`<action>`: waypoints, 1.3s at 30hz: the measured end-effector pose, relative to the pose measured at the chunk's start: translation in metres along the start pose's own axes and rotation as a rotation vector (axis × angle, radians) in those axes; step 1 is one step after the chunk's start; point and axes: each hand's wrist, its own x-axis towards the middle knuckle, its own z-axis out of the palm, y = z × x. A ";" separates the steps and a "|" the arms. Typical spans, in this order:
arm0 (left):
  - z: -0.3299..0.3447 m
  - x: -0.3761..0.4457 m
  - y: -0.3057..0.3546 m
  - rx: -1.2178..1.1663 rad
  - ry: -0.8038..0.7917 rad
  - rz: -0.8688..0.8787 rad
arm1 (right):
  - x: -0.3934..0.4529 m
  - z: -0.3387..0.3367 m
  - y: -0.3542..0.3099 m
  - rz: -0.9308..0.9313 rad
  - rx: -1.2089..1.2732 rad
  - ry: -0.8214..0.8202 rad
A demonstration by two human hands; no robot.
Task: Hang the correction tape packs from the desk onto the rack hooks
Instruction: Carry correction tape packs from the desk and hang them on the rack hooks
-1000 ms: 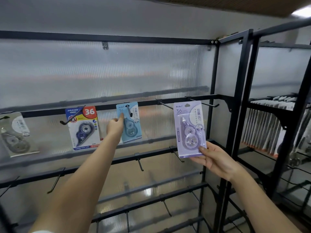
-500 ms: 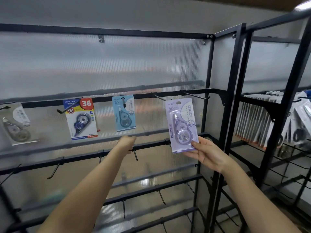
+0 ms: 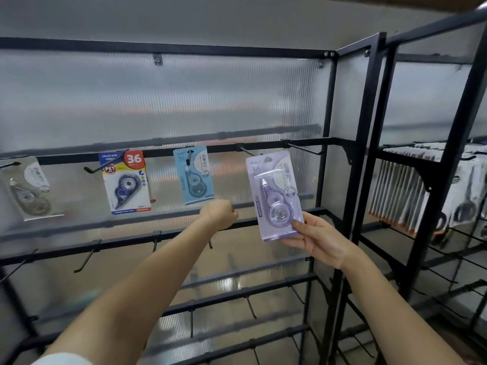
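The right hand (image 3: 317, 239) pinches the lilac correction tape pack (image 3: 275, 194) by its lower edge, long axis upright. Its hang hole sits just below the bare hook (image 3: 246, 151), above that hand. The left hand (image 3: 218, 213), apparently clenched, holds nothing.

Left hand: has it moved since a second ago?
Yes. The left hand was up at the light-blue correction tape pack hanging on its hook; it has dropped below that pack, fingers curled, holding nothing.
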 end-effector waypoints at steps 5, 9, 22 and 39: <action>-0.002 0.003 0.004 0.106 -0.015 0.003 | 0.008 0.004 -0.011 -0.024 -0.060 0.003; -0.002 0.005 0.007 0.138 -0.027 0.004 | 0.012 0.006 -0.010 0.000 -0.050 0.002; -0.001 0.018 -0.001 0.182 -0.034 0.025 | 0.067 -0.005 -0.003 0.053 -0.061 0.123; 0.015 0.034 -0.019 0.184 0.006 -0.016 | 0.175 -0.035 0.017 0.101 -0.095 0.239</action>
